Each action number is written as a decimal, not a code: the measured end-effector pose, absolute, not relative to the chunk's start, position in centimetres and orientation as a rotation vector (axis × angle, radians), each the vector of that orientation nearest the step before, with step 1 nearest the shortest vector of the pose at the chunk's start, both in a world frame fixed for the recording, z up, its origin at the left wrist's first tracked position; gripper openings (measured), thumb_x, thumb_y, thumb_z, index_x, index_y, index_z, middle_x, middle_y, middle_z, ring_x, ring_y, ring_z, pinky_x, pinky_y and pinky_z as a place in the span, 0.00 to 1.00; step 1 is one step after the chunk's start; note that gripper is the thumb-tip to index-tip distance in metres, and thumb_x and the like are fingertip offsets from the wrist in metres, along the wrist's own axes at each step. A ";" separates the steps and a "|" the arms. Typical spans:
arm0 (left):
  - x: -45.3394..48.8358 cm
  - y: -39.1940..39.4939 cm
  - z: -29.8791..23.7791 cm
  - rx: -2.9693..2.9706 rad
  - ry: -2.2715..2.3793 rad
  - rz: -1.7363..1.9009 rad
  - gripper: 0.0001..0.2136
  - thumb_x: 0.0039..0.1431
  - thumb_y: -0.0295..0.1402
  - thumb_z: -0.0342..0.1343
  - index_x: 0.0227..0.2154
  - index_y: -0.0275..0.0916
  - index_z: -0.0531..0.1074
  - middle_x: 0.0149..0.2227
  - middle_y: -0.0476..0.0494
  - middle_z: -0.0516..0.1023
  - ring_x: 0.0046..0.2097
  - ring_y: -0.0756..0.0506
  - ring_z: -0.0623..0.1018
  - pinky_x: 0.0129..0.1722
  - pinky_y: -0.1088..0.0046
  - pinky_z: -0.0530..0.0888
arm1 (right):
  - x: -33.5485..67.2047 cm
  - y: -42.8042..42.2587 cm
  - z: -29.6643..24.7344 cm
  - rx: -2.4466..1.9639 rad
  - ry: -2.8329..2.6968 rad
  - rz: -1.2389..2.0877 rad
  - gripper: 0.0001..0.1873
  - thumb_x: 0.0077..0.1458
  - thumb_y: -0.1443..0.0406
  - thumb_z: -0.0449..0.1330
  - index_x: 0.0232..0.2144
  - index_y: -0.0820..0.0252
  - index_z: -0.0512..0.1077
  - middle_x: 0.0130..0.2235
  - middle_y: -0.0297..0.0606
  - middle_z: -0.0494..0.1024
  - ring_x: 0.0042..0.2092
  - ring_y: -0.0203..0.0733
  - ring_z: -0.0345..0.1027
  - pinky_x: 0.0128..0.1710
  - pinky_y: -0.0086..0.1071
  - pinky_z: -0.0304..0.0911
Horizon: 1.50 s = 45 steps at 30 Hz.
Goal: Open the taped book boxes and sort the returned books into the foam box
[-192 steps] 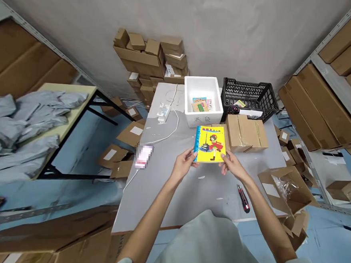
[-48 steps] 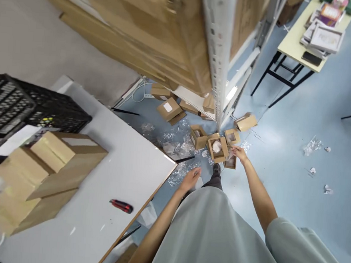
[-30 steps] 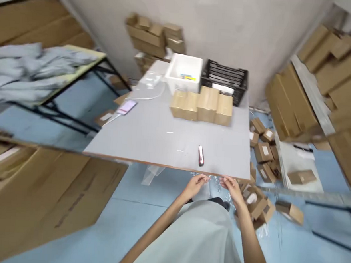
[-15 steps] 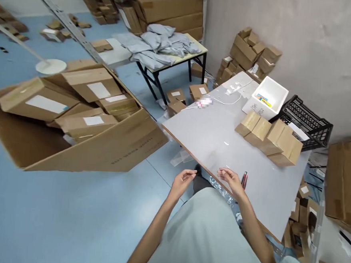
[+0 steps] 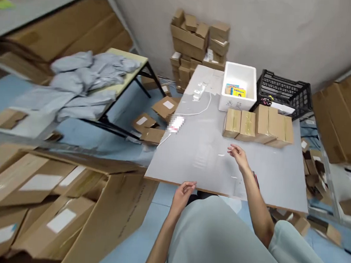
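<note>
My left hand hovers by the table's front edge, its fingers loosely bent and nothing visible in them. Over the grey tabletop, my right hand reaches forward with fingers apart, holding nothing. Just beyond it stands a row of taped brown cardboard boxes, which it does not touch. A red and black pen-like tool lies beside my right forearm, partly hidden by it.
Behind the row are a white foam box and a black plastic crate. A large carton holding several parcels stands at left. Grey mailing bags cover a side table. A white cable crosses the tabletop.
The view has turned right toward the table, and my body stands closer to facing it. My right hand has moved forward over the tabletop toward the row of boxes. Both hands stay without anything.
</note>
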<state>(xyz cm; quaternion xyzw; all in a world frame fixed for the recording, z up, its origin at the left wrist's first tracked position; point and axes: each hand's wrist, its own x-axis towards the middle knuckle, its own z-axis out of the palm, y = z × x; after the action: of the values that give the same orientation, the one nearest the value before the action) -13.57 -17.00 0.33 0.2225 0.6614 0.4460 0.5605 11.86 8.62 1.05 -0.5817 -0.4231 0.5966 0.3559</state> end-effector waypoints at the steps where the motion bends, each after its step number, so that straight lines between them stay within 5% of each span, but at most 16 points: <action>1: -14.1 -16.0 0.4 0.553 1.536 1.026 0.27 0.51 0.61 0.70 0.38 0.42 0.75 0.56 0.28 0.86 0.61 0.31 0.84 0.67 0.48 0.76 | 11.6 8.1 1.1 -1.520 -1.058 1.538 0.30 0.52 0.48 0.72 0.51 0.58 0.80 0.51 0.50 0.88 0.48 0.51 0.84 0.54 0.44 0.75; 23: -13.7 -3.5 4.9 0.916 1.185 0.762 0.32 0.55 0.69 0.66 0.38 0.41 0.77 0.56 0.31 0.86 0.58 0.32 0.85 0.66 0.48 0.77 | 14.0 -8.1 3.5 -1.650 -0.542 1.254 0.30 0.53 0.47 0.73 0.53 0.55 0.79 0.53 0.49 0.87 0.51 0.53 0.85 0.58 0.48 0.75; 34: -5.6 -0.3 2.4 0.871 1.368 0.798 0.30 0.52 0.65 0.69 0.38 0.41 0.77 0.55 0.31 0.87 0.55 0.32 0.86 0.62 0.48 0.79 | 20.9 -2.9 0.4 -1.503 -0.599 1.496 0.29 0.54 0.49 0.73 0.53 0.55 0.79 0.53 0.50 0.87 0.50 0.54 0.85 0.58 0.49 0.75; 45: -3.2 5.2 -1.5 1.049 1.610 0.866 0.24 0.58 0.49 0.67 0.53 0.41 0.79 0.62 0.34 0.82 0.59 0.35 0.83 0.60 0.54 0.80 | 22.2 4.9 -1.2 -1.439 -0.703 1.667 0.23 0.58 0.54 0.71 0.53 0.54 0.78 0.55 0.46 0.86 0.47 0.45 0.84 0.57 0.42 0.75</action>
<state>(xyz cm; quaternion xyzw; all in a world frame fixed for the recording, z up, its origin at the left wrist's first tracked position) -3.17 5.18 -1.53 0.4326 0.6641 0.3572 0.4942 22.22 4.92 -1.25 -0.5696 -0.2783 0.6599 0.4033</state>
